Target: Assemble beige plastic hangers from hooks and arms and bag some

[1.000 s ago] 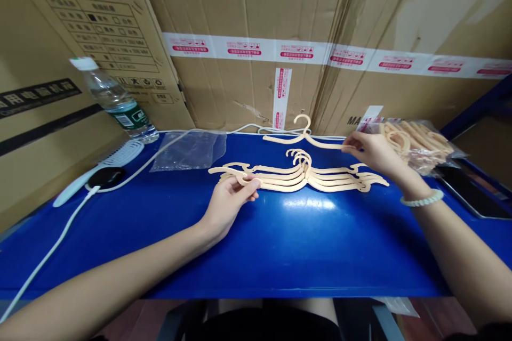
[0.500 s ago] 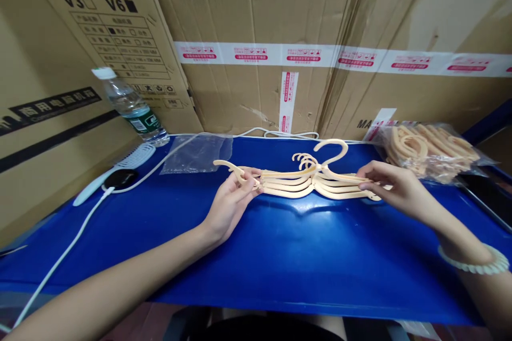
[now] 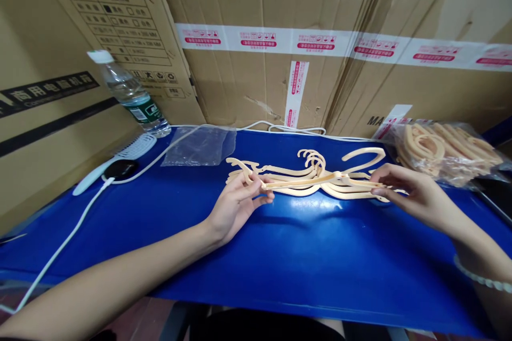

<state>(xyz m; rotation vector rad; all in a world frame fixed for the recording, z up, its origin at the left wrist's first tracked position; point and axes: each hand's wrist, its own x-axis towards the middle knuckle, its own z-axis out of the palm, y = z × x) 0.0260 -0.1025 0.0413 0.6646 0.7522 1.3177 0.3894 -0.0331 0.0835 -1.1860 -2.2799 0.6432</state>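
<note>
Between my two hands is a cream plastic folding hanger, its hook tilted up to the right. My left hand pinches its left arm near an end piece that sticks up and to the left. The fingers of my right hand are closed on its right arm. Just behind it, several more cream hangers lie stacked on the blue table, their hooks pointing to the back. The held hanger partly covers this stack.
A clear bag of folded hangers lies at the back right. An empty plastic bag, a water bottle, a pale hairbrush and a black charging puck with white cable are on the left. Cardboard boxes stand behind the blue table.
The held hanger has come away from the stack towards me, and its hook has tipped over to the right. Both hands keep their grip. The camera view has shifted slightly.
</note>
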